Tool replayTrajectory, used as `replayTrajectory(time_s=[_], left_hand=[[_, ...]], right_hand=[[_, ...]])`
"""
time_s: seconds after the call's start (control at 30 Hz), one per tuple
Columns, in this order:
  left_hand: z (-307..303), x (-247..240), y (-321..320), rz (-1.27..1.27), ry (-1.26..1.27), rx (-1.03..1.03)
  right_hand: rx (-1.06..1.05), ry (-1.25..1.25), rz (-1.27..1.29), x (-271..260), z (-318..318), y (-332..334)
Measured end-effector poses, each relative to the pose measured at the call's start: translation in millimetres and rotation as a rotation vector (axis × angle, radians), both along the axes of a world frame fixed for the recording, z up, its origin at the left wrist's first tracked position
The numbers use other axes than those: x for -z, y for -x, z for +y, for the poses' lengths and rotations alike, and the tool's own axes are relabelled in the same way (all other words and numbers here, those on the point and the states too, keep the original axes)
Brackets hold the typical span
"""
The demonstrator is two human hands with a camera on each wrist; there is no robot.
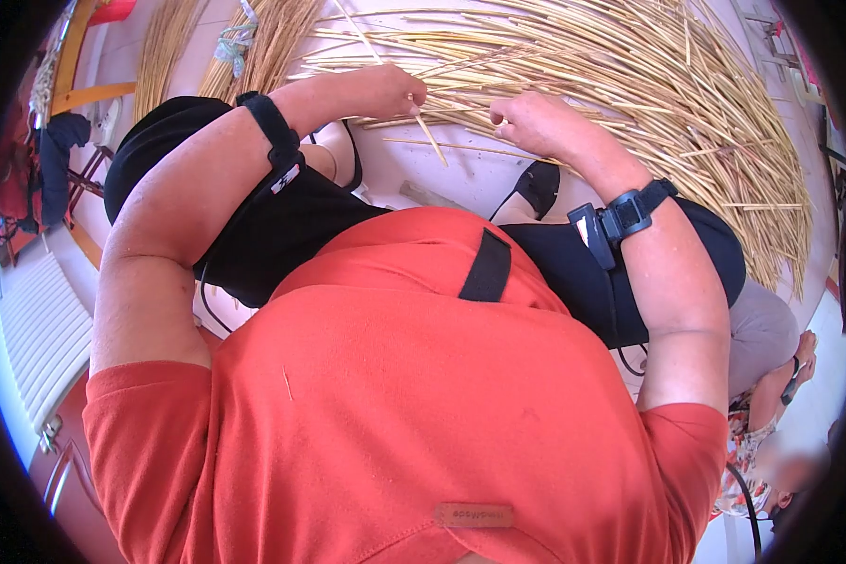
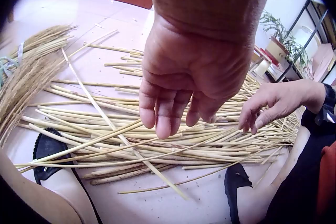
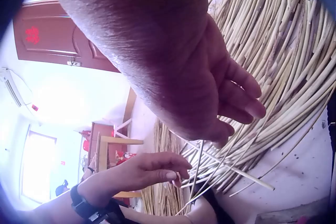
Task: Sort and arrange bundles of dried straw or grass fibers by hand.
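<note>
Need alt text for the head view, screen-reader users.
A person's left hand and right hand hover by long, pale stalks spread across the floor, seen past a red shirt; brushy bundles at upper left.

Pale daylight flooded the room, glaring white at the bright opening (image 3: 39, 166) in my right wrist view, where shadow dulled my right hand (image 3: 228, 87). Black, bowed edges ringed everything; the head view's lower-right patch blurred.

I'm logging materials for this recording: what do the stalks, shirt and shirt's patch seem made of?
Stalks: apparently dried plant stems, smooth, yellowish, slim, slightly bent.
Shirt: matte fabric, perhaps cotton knit, given its soft folds.
Patch: matte brown, leather or imitation by its stamped-looking lettering.
</note>
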State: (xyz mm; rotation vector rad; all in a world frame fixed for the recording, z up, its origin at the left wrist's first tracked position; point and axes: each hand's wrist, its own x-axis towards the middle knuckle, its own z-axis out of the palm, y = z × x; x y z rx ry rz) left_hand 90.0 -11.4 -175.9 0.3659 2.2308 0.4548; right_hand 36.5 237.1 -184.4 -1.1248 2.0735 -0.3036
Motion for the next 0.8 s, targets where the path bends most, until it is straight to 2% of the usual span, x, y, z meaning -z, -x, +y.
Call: replayTrajectory(time_s=[0.17, 0.33, 0.53, 0.57, 0.63, 0.7, 0.77, 0.8], left_hand=[[-3, 8, -1, 0.041, -0.023, 0.023], [3, -6, 0, -0.021, 0.032, -0.009], [1, 6, -2, 0.064, -0.032, 0.019], [3, 6, 0, 0.11, -0.104, 0.011], [16, -17, 8, 0.161, -0.175, 0.009], [36, -58, 18, 0.263, -0.329, -0.102], [54, -103, 24, 0.254, -0.507, -0.194], [63, -121, 26, 0.345, -0.611, -0.172]], right_hand=[[-0.028, -0.031, 0.024, 0, 3, 1], [-0.039, -0.056, 0.037, -2, 2, 0], [-0.021, -0.084, 0.034, -1, 0, 1], [-0.025, -0.094, 0.038, -1, -1, 0], [-0.022, -0.102, 0.048, -3, -3, 2], [-0.018, -0.124, 0.041, -6, -4, 2], [-0.022, -0.112, 0.022, -6, -3, 5], [-0.05, -0.107, -0.015, -1, -3, 5]])
